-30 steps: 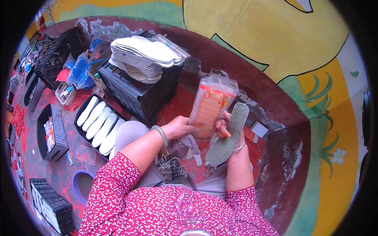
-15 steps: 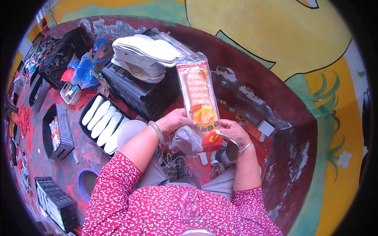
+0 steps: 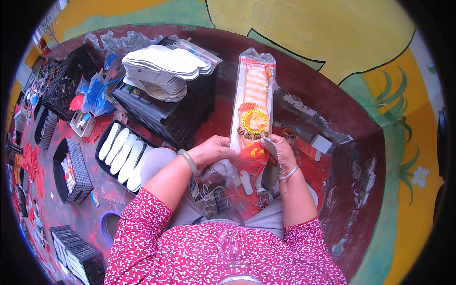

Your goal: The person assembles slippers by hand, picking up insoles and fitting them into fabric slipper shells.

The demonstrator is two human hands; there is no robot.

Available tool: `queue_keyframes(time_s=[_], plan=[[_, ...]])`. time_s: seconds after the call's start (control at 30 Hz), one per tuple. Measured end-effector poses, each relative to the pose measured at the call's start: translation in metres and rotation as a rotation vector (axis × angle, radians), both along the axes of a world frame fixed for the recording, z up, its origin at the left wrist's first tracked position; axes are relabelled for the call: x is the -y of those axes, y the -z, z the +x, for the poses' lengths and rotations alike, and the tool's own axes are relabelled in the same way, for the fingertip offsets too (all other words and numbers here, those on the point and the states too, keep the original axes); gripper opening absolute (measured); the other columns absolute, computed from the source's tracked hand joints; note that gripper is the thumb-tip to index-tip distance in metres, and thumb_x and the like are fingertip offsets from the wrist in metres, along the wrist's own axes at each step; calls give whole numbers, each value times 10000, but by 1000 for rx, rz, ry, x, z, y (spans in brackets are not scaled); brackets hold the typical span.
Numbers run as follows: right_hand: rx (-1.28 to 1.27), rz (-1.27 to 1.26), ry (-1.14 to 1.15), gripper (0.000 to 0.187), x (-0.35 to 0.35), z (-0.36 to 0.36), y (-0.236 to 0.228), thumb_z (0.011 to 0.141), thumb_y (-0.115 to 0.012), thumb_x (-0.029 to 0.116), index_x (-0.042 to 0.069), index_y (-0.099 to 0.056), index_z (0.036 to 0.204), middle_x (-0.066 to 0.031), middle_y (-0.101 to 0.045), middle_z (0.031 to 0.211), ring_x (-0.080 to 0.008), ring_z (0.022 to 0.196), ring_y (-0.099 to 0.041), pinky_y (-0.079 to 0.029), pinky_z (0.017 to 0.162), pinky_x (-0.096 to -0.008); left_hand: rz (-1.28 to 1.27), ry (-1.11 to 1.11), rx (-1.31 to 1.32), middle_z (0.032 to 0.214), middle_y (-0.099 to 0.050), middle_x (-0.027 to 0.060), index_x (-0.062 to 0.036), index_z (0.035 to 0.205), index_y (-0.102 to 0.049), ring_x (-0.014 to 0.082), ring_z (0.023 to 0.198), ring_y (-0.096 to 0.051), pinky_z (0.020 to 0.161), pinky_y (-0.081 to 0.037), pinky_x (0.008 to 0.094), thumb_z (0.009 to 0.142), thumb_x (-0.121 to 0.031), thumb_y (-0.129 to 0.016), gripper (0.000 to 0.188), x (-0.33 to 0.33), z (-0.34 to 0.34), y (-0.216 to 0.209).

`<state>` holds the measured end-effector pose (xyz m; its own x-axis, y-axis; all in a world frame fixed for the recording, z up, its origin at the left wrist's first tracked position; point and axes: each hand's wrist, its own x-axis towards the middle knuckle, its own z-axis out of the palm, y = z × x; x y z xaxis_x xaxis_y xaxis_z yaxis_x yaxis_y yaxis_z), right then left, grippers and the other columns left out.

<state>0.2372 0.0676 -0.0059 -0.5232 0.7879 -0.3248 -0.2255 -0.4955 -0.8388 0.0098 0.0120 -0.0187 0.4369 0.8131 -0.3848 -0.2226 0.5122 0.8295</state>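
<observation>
Bright light bleaches the stacked insoles (image 3: 164,61) while outlines curve toward black corners.

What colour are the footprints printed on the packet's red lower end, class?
The footprints on the packet are yellow, best seen in the head view.

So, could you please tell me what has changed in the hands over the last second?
The packet, tilted rightward a second ago, now stands nearly upright in view. The right hand now also grips its lower right edge; the green insole in that hand has turned from showing its broad face to nearly edge-on. The left hand still holds the packet. The white insole stack stays put.
</observation>
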Motion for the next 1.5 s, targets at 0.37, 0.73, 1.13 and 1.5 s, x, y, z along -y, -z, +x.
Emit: queue_keyframes(time_s=[0.37,0.73,1.13,1.5], plan=[[103,78,-57,256,6,-3,3,773,-686,7,-70,-633,1011,-113,-675,912,-148,774,-659,-535,722,-254,77,33,-237,958,-658,48,49,1028,-644,105,861,-593,821,-479,264,877,-101,-609,216,0,-3,14],[210,57,-219,308,3,-4,10,775,-701,44,-52,-622,1057,-95,-663,971,-145,825,-642,-513,764,-257,110,48,-182,945,-655,45,43,1053,-634,104,854,-595,801,-488,264,875,-93,-605,227,4,-3,10],[-117,33,442,222,2,51,-28,799,-674,153,40,-546,940,14,-558,685,-15,393,-428,-310,346,-142,19,-215,-157,923,-657,110,13,1154,-549,154,834,-624,731,-509,270,848,-57,-606,319,3,-9,-7],[136,-244,1420,158,314,301,55,855,-618,209,100,-509,821,11,-490,553,-65,339,-351,-265,331,-195,124,-15,-180,851,-661,87,18,1042,-601,148,777,-620,723,-493,258,863,-40,-547,196,45,6,-32]])
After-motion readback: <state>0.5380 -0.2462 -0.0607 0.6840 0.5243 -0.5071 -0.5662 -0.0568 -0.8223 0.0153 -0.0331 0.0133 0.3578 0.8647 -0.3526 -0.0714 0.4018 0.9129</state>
